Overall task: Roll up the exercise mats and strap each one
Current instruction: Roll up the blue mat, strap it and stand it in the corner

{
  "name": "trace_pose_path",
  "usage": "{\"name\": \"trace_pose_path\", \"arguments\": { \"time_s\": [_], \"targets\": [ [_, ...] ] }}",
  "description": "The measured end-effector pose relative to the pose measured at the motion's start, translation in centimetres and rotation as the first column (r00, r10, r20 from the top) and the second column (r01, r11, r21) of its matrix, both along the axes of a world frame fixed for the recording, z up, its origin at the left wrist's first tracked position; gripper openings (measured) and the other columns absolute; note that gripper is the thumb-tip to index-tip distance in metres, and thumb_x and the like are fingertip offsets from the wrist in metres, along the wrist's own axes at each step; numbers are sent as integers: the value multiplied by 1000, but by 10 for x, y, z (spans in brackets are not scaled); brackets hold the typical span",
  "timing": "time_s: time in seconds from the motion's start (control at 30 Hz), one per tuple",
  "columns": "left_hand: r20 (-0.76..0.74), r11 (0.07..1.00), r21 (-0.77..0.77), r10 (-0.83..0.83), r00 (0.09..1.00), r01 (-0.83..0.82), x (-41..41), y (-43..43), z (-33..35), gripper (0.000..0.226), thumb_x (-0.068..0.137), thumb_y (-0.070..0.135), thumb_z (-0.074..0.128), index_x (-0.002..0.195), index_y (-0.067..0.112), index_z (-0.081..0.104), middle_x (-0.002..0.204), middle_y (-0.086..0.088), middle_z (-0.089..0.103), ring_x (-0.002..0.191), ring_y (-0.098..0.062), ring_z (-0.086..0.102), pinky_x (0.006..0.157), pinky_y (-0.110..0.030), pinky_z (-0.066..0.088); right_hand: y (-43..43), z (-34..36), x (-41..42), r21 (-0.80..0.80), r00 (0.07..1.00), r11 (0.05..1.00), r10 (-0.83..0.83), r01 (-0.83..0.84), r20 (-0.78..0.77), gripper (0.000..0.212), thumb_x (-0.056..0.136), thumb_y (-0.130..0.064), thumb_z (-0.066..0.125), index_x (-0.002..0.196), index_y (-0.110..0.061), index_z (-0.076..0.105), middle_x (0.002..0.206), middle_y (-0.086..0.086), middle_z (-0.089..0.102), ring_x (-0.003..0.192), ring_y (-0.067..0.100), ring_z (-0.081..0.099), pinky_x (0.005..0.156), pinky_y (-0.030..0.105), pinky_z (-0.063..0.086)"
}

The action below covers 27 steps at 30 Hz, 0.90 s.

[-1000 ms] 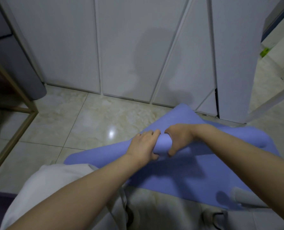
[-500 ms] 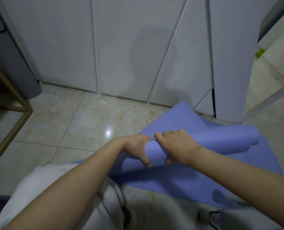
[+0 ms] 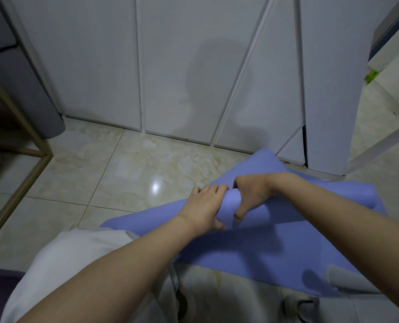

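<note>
A blue-purple exercise mat [image 3: 252, 248] lies on the tiled floor, partly rolled into a tube across its middle. My left hand [image 3: 205, 207] grips the roll with fingers curled over its top. My right hand [image 3: 252, 194] grips the same roll right beside it, thumb tucked under the front. A flat flap of the mat sticks out beyond the roll toward the wall, and the unrolled part lies toward me. No strap shows.
White panelled doors [image 3: 193, 78] stand close behind the mat. A gold metal frame [image 3: 19, 159] and a grey cushion [image 3: 30, 94] are at the left. My pale-trousered knees and shoes [image 3: 298, 304] sit at the bottom, on cream tiles [image 3: 124, 173].
Both hands shifted their hold on the roll: the left went from wrist-forward to fingers over the top, the right turned its thumb under. The roll sits slightly nearer me.
</note>
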State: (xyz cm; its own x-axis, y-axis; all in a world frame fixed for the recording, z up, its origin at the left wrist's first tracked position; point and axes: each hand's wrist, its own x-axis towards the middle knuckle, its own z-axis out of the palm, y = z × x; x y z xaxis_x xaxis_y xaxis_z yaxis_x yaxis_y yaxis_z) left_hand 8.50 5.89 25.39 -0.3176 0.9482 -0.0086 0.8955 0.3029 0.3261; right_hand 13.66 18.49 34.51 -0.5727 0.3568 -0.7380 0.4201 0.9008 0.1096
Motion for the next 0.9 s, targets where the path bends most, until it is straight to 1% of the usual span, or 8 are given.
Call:
{"name": "trace_pose_path", "arguments": {
  "time_s": [0.13, 0.27, 0.37, 0.5, 0.6, 0.7, 0.8, 0.9],
  "targets": [
    [151, 999, 45, 3, 989, -10, -3, 3, 0, 65, 70, 37, 76, 121, 14, 43, 117, -7, 58, 107, -28, 54, 83, -33, 36, 2, 4, -1, -71, 993, 994, -80, 86, 88, 69, 64, -52, 78, 120, -20, 52, 114, -2, 60, 100, 21, 61, 89, 36, 51],
    [285, 996, -54, -56, 957, 74, -8, 8, 4, 64, 68, 33, 81, 120, 14, 48, 115, -9, 62, 103, -30, 58, 79, -34, 44, -3, 4, 6, -65, 994, 997, -27, 34, 108, 72, 66, -55, 75, 125, -23, 47, 119, -4, 57, 103, 20, 58, 92, 37, 48],
    [348, 975, -154, -98, 932, 160, -16, 11, 8, 67, 68, 32, 82, 124, 16, 49, 121, -5, 60, 108, -25, 57, 85, -29, 42, -14, 3, 14, 58, 985, 986, 148, -153, 88, 76, 64, -56, 76, 126, -26, 43, 121, -3, 58, 101, 22, 58, 81, 31, 43],
    [475, 931, -241, -132, 870, 273, -27, 9, 8, 73, 64, 30, 87, 128, 19, 52, 124, 0, 60, 111, -19, 57, 94, -26, 44, -39, 4, 27, 277, 889, 847, 451, -453, 77, 78, 72, -46, 75, 131, -13, 36, 121, 6, 58, 106, 27, 60, 73, 30, 34],
    [535, 923, -252, -117, 837, 290, -30, 9, 7, 72, 62, 28, 88, 125, 20, 54, 120, 0, 62, 106, -17, 59, 94, -28, 47, -49, 3, 33, 357, 849, 784, 525, -508, 54, 70, 80, -38, 70, 131, -8, 33, 122, 8, 55, 108, 25, 58, 71, 29, 28],
    [530, 947, -198, -114, 841, 253, -27, 9, 2, 78, 62, 29, 87, 129, 18, 49, 124, 0, 59, 110, -19, 56, 96, -31, 45, -45, 4, 33, 345, 874, 816, 486, -464, 25, 65, 80, -36, 69, 129, -9, 36, 119, 8, 57, 105, 26, 59, 69, 29, 31],
    [488, 979, -116, -89, 868, 165, -16, 7, -1, 69, 67, 30, 84, 123, 15, 45, 122, -6, 56, 110, -25, 54, 87, -32, 43, -33, 10, 26, 268, 922, 883, 385, -384, 54, 61, 76, -42, 71, 124, -14, 44, 115, 5, 60, 100, 25, 60, 70, 28, 37],
    [362, 996, -56, -41, 931, 66, -2, 4, 1, 67, 70, 36, 78, 121, 19, 40, 122, -5, 54, 111, -26, 51, 89, -37, 39, -17, 14, 16, 146, 969, 961, 221, -235, 106, 68, 66, -48, 77, 121, -18, 51, 109, 2, 63, 93, 21, 60, 73, 30, 45]
  ]
}}
